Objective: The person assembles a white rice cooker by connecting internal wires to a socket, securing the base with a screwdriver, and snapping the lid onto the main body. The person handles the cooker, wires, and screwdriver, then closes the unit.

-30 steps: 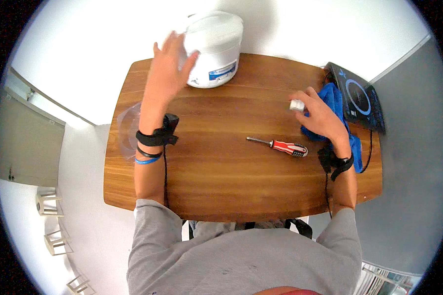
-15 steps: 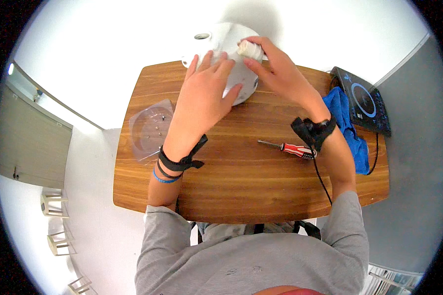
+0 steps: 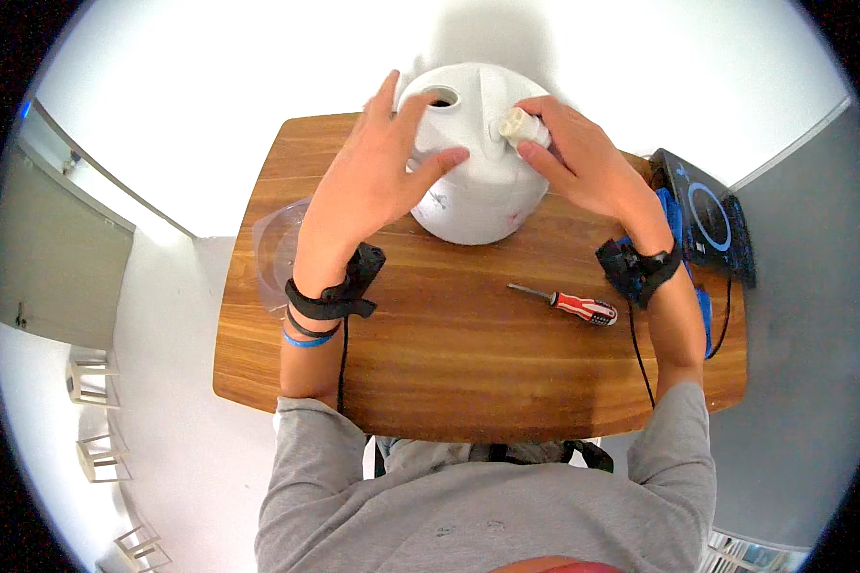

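A white, rounded, drum-like vessel [image 3: 478, 196] stands near the far edge of the table, with a round dark opening [image 3: 443, 97] on the left of its top. My left hand [image 3: 368, 177] is at the vessel's left side, fingers spread and thumb reaching across its front. Whether it touches the vessel I cannot tell. Between thumb and fingers, my right hand [image 3: 583, 162] grips a short cream-white cylindrical plastic piece [image 3: 520, 129] over the right part of the top. Whether that piece is attached to the vessel is hidden.
On the wooden table [image 3: 449, 353] lies a red-and-white-handled screwdriver [image 3: 583, 307]. A clear plastic tray [image 3: 275, 250] is partly behind my left forearm. A black induction cooktop [image 3: 705, 210] sits at the right over a blue cloth [image 3: 703, 320]. Black cords run from my wristbands.
The vessel has come nearer and turned more upright, showing more of its front side. My left hand has shifted left off its top. My right hand still grips the cream-white piece.
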`<state>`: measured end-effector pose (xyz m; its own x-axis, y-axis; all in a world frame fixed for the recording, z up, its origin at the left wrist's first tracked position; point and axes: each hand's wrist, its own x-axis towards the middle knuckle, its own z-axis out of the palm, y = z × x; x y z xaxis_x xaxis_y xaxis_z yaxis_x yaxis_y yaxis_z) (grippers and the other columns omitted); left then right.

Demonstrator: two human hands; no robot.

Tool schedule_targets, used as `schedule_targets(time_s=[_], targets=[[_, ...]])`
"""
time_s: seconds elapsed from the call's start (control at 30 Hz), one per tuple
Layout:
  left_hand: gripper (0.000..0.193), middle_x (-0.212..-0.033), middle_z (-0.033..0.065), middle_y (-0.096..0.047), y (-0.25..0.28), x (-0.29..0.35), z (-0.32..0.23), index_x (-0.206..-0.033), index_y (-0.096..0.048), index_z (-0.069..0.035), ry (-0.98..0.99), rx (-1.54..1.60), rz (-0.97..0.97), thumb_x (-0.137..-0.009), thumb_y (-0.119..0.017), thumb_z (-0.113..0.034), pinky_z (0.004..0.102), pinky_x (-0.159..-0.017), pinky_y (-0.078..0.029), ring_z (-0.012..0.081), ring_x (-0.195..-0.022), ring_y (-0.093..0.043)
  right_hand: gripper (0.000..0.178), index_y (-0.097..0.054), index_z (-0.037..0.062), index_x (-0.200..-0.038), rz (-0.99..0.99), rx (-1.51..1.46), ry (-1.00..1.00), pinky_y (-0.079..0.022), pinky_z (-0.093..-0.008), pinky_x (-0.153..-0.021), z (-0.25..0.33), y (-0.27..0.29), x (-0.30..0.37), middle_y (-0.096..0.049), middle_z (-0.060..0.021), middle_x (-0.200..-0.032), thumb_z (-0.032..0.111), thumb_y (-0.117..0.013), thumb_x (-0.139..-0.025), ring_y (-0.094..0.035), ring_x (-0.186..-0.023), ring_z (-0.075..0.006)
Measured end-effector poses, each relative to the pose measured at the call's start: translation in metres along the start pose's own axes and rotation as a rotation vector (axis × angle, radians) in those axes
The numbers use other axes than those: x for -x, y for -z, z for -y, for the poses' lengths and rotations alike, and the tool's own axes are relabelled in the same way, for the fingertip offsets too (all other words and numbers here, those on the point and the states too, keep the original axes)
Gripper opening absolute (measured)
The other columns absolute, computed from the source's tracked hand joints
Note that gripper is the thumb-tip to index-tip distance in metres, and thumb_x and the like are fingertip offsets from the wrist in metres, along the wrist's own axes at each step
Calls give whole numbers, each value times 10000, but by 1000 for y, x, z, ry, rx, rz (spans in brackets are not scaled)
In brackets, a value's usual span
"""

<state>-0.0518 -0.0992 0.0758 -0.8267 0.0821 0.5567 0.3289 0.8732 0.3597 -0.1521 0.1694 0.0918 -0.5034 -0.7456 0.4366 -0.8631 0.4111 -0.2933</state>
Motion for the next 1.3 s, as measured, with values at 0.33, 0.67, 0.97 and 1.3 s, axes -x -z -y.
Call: schedule_targets(time_s=[0.33,0.67,0.97,1.3], targets=[[704,-1602,362,-507,33,35,-43,-1597,-536,-107,-96,-63,329,-1009,-770,-416,533,-949,-610,510,-1094,-746,455,-619,106,-1467,-30,22,-40,-572,-494,-917,28,28,14,-726,-186,-1253,315,-702,-1072,-716,-1049,-407],[586,-1449,272,-673,38,39,-43,-1511,-590,-154,-165,-65,271,-994,-784,-352,523,-755,-622,446,-871,-775,465,-663,146,-1307,-95,184,33,-571,-479,-921,50,24,-10,-699,-109,-1055,264,-852,-899,-687,-1052,-363],[602,-1025,246,-767,47,31,-44,-1513,-525,-83,-1,-29,339,-1004,-768,-294,576,-745,-584,475,-891,-748,446,-731,172,-1300,80,313,268,-559,-439,-985,37,23,-33,-734,-48,-1145,236,-853,-876,-692,-1110,-317],[716,-938,248,-754,48,28,-43,-1631,-476,-124,22,-48,341,-997,-771,-276,585,-741,-565,478,-860,-730,342,-737,145,-1316,150,234,258,-554,-460,-970,35,19,-35,-732,-80,-1177,217,-761,-982,-708,-1127,-324]])
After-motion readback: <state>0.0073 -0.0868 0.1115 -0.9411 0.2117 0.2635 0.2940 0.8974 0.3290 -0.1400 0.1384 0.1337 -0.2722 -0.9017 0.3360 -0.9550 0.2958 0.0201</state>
